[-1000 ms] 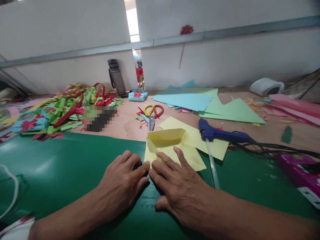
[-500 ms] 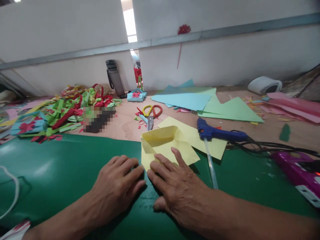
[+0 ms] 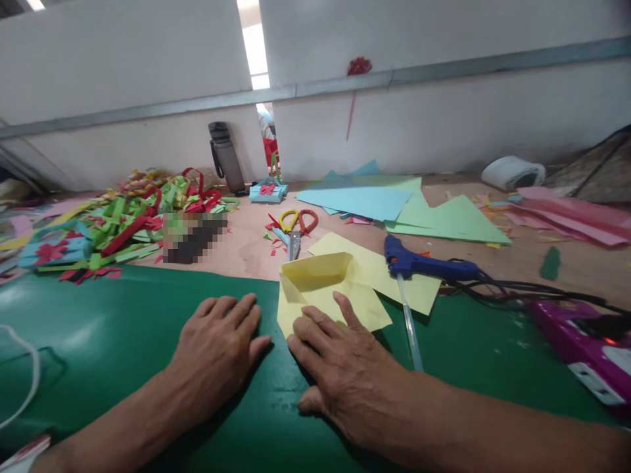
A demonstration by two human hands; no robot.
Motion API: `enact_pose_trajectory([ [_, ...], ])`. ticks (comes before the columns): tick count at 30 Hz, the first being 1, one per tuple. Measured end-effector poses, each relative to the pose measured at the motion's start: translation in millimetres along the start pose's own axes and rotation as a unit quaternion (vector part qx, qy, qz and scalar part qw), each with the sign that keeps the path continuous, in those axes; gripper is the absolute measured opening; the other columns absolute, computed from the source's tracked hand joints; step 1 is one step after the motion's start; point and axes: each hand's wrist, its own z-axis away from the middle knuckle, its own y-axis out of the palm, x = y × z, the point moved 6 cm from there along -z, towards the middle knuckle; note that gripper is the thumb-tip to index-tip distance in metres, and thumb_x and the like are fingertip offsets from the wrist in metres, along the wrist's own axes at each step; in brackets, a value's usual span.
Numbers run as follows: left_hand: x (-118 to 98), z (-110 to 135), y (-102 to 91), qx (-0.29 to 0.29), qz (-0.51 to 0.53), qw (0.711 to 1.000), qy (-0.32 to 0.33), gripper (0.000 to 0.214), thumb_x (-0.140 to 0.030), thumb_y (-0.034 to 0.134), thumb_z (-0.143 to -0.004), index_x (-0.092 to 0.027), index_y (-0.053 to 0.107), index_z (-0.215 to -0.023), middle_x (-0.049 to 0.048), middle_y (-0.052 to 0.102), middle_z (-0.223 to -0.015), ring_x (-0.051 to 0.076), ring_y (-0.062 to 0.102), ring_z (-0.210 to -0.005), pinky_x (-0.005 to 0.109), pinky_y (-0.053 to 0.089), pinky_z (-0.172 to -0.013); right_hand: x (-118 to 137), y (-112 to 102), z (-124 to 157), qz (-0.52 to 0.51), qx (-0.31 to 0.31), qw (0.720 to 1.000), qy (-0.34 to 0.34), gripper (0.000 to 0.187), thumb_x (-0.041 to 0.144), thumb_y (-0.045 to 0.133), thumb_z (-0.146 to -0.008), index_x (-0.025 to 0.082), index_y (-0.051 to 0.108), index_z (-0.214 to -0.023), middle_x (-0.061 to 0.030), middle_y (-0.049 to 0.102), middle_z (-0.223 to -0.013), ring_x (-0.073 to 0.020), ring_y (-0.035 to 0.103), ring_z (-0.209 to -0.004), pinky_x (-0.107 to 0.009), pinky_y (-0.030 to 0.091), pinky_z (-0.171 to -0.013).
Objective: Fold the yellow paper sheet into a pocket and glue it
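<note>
A folded piece of yellow paper (image 3: 355, 301) with a raised flap along its far side lies on the green mat (image 3: 123, 328). Across its near edge rests my right hand (image 3: 340, 355), fingers spread and pressing down, the thumb on the mat. My left hand (image 3: 217, 338) lies on the mat left of the paper, apart from it, with its fingers stretched out and nothing in it. Just beyond the folded paper are scissors (image 3: 294, 244) with one yellow and one red handle. A flat yellow sheet (image 3: 414, 292) lies behind it.
A blue glue gun (image 3: 424, 263) with a clear glue stick rests right of the paper, near a purple power strip (image 3: 582, 341). Blue sheets (image 3: 359, 197) and green sheets (image 3: 458, 220) lie behind. Paper strips (image 3: 133, 213) are heaped left, near a grey bottle (image 3: 227, 157).
My left hand has moved left, away from the paper's edge, and its fingers have straightened. My right hand stays on the paper. The view has shifted slightly.
</note>
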Motion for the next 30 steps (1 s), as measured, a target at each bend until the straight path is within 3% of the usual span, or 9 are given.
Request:
enact_pose_trajectory([
  [3, -15, 4, -0.6, 0.015, 0.062, 0.994, 0.089, 0.042, -0.037, 0.047, -0.086, -0.021, 0.049, -0.125, 0.0094, 0.051, -0.131, 0.031, 0.047, -0.115, 0.048, 0.04, -0.089, 0, 0, 0, 0.007, -0.005, 1.0, -0.002, 0.049, 0.051, 0.04, -0.087, 0.012, 0.052, -0.115, -0.0115, 0.056, -0.111, -0.0284, 0.039, -0.116, -0.055, 0.008, -0.103],
  [8, -18, 8, 1.1, 0.016, 0.039, 0.998, 0.035, 0.037, -0.036, 0.045, -0.087, -0.023, 0.053, -0.121, 0.0069, 0.052, -0.13, 0.033, 0.047, -0.116, 0.053, 0.038, -0.091, 2, 2, 1, 0.014, -0.009, 1.0, -0.004, 0.049, 0.052, 0.04, -0.087, 0.011, 0.053, -0.112, -0.0123, 0.057, -0.11, -0.029, 0.039, -0.116, -0.056, 0.009, -0.102],
  [14, -19, 8, -0.8, -0.06, 0.021, 0.997, 0.032, 0.029, -0.029, 0.044, -0.088, -0.013, 0.063, -0.102, 0.0105, 0.064, -0.113, 0.032, 0.057, -0.103, 0.049, 0.042, -0.086, 2, 0, 2, 0.009, -0.006, 1.0, -0.002, 0.045, 0.052, 0.042, -0.086, 0.014, 0.054, -0.108, -0.0105, 0.056, -0.108, -0.0281, 0.041, -0.113, -0.055, 0.009, -0.102],
  [17, -14, 11, -6.2, -0.12, 0.058, 0.99, 0.037, 0.02, -0.025, 0.047, -0.087, -0.015, 0.064, -0.092, 0.008, 0.068, -0.102, 0.026, 0.06, -0.094, 0.044, 0.042, -0.085, 2, -1, 1, 0.011, -0.013, 1.0, 0.0, 0.046, 0.052, 0.044, -0.085, 0.014, 0.053, -0.11, -0.0103, 0.055, -0.109, -0.0279, 0.04, -0.113, -0.054, 0.01, -0.102],
  [20, -10, 9, -10.9, -0.154, 0.103, 0.98, 0.069, 0.018, -0.018, 0.044, -0.089, -0.015, 0.06, -0.097, 0.0058, 0.068, -0.095, 0.02, 0.059, -0.084, 0.035, 0.045, -0.077, 1, -1, -2, 0.018, -0.018, 1.0, 0.001, 0.047, 0.053, 0.046, -0.084, 0.014, 0.054, -0.108, -0.0093, 0.056, -0.104, -0.0269, 0.045, -0.105, -0.055, 0.014, -0.1],
  [22, -9, 4, -10.3, -0.142, 0.105, 0.98, 0.096, 0.023, -0.015, 0.036, -0.092, -0.014, 0.057, -0.102, 0.0066, 0.066, -0.093, 0.018, 0.055, -0.079, 0.032, 0.044, -0.071, 0, 0, -4, 0.034, -0.018, 0.999, -0.001, 0.039, 0.047, 0.048, -0.085, 0.014, 0.057, -0.102, -0.0074, 0.058, -0.096, -0.0243, 0.049, -0.093, -0.055, 0.017, -0.098],
  [26, -7, -12, -1.0, -0.064, 0.103, 0.985, 0.122, 0.034, -0.014, 0.025, -0.094, -0.015, 0.059, -0.095, 0.0065, 0.061, -0.085, 0.017, 0.049, -0.071, 0.029, 0.042, -0.062, -5, -2, -5, 0.117, -0.029, 0.993, -0.019, 0.013, 0.015, 0.046, -0.086, 0.013, 0.058, -0.09, -0.0048, 0.057, -0.08, -0.02, 0.05, -0.076, -0.052, 0.026, -0.093],
  [28, -7, -18, 2.3, -0.042, 0.111, 0.984, 0.133, 0.036, -0.016, 0.023, -0.095, -0.016, 0.059, -0.093, 0.0055, 0.058, -0.08, 0.017, 0.047, -0.069, 0.028, 0.04, -0.059, -5, -2, -4, 0.158, -0.025, 0.986, -0.049, 0.015, 0.006, 0.044, -0.082, 0.011, 0.057, -0.087, -0.0063, 0.057, -0.077, -0.0198, 0.05, -0.071, -0.045, 0.036, -0.08],
  [30, -10, -22, 3.9, -0.033, 0.121, 0.98, 0.155, 0.035, -0.019, 0.023, -0.095, -0.016, 0.058, -0.091, 0.0052, 0.056, -0.078, 0.017, 0.046, -0.07, 0.028, 0.039, -0.059, -3, -1, -5, 0.19, -0.016, 0.979, -0.077, 0.016, 0.004, 0.043, -0.079, 0.01, 0.056, -0.085, -0.0081, 0.057, -0.075, -0.0195, 0.05, -0.065, -0.037, 0.038, -0.063],
])
